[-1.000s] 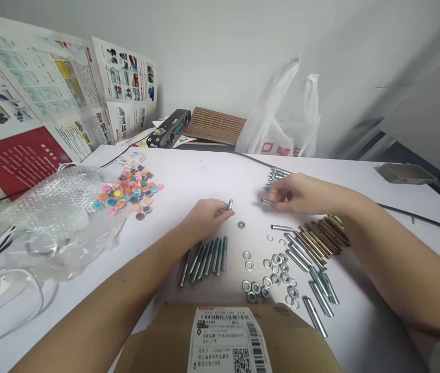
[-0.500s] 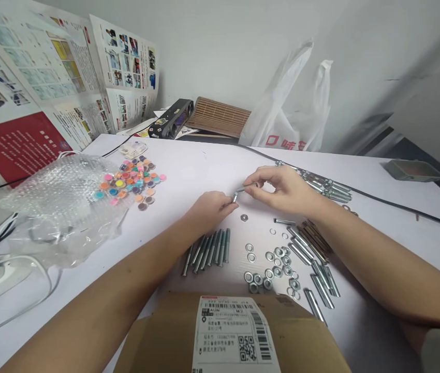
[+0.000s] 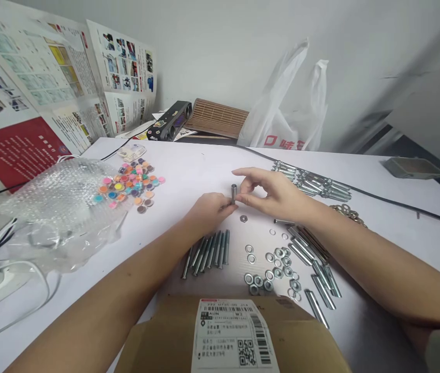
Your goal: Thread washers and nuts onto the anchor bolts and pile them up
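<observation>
My left hand (image 3: pixel 213 208) is closed in a pinch around the lower part of a bolt, most of it hidden by the fingers. A shiny metal sleeve (image 3: pixel 234 191) stands upright over the bolt, its round open end facing up. My right hand (image 3: pixel 268 189) meets the sleeve's side with the thumb and a curled finger, while the index finger stretches out above. Below the hands lies a single nut (image 3: pixel 244 219). Several long bolts (image 3: pixel 214 247) lie side by side near my left forearm. Loose washers and nuts (image 3: pixel 278 261) spread to the right, beside more metal sleeves (image 3: pixel 301 254).
A cardboard box (image 3: pixel 165 331) stands at the near edge. Assembled bolts (image 3: pixel 321 185) are piled behind my right forearm, near a black cable (image 3: pixel 375 201). Bubble wrap (image 3: pixel 64 197) and colourful discs (image 3: pixel 130 181) lie left. A white plastic bag (image 3: pixel 282 114) stands at the back.
The sleeve in my right hand has gone from lying nearly level to upright above my left fingers. My right hand has shifted slightly left, and its index finger has lifted and straightened.
</observation>
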Tool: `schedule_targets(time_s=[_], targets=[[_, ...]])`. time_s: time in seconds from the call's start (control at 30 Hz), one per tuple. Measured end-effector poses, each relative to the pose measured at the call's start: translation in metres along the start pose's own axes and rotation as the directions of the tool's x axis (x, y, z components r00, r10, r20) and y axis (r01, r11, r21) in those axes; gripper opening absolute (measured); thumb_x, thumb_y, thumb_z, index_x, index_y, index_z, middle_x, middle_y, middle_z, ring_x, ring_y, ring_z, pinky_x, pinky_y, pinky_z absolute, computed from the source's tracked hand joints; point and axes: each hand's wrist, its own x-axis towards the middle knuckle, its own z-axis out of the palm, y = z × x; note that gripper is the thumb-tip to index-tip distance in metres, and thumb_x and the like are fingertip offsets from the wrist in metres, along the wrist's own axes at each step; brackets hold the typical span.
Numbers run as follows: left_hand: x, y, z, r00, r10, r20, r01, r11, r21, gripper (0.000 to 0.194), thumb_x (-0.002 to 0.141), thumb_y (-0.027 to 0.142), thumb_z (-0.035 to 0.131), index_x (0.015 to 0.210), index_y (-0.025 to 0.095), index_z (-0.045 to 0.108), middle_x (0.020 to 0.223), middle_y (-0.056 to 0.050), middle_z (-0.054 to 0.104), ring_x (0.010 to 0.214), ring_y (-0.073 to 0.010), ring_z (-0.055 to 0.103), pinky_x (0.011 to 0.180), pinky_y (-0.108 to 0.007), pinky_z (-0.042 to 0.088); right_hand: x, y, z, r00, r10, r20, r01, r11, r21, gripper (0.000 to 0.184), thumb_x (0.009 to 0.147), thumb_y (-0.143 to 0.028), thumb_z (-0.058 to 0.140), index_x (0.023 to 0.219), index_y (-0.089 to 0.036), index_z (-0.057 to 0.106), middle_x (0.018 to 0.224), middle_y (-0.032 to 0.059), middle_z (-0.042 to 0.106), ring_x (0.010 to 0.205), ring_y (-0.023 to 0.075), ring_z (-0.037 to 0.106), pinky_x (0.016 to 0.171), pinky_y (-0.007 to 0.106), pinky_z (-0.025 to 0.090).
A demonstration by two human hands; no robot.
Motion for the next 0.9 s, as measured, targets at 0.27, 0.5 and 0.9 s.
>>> schedule_targets(time_s=[0.27, 0.5, 0.9], targets=[[0.0, 0.003, -0.006, 0.999, -0.027, 0.022, 0.027, 1.0, 0.004, 0.035, 0.085, 0.035, 0.054, 0.057, 0.015, 0.048, 0.057, 0.002, 0.042, 0.057, -0.0114, 0.037, 0.059, -0.027, 0.028, -0.02, -0.006, -0.04, 0.84, 0.297, 0.454, -0.106, 0.911, -0.399, 0.023, 0.083, -0.043, 0.059, 0.084, -0.021, 0.067, 0.066, 0.0001, 0.061, 0.055, 0.0122, 0.05, 0.054, 0.028, 0.036], [-0.001, -0.002, -0.003, 0.998, -0.067, 0.006, 0.067, 0.998, -0.012, 0.027, 0.082, 0.034, 0.058, 0.062, 0.016, 0.056, 0.062, 0.001, 0.053, 0.061, -0.0124, 0.046, 0.061, -0.028, 0.035, -0.035, 0.013, -0.033, 0.755, 0.375, 0.538, -0.157, 0.9, -0.407, 0.006, 0.074, -0.028, 0.064, 0.072, -0.022, 0.066, 0.064, -0.0002, 0.06, 0.054, 0.0134, 0.051, 0.052, 0.029, 0.034], [-0.008, 0.0, -0.011, 0.993, -0.112, -0.032, 0.084, 0.876, -0.474, 0.041, 0.077, 0.035, 0.067, 0.114, 0.017, 0.065, 0.062, 0.002, 0.057, 0.057, -0.0094, 0.046, 0.06, -0.026, 0.041, -0.016, 0.009, -0.028, 0.844, 0.279, 0.458, -0.277, 0.958, -0.073, 0.027, 0.082, -0.044, 0.061, 0.079, -0.018, 0.068, 0.057, -0.0032, 0.05, 0.051, 0.0088, 0.04, 0.05, 0.025, 0.035]])
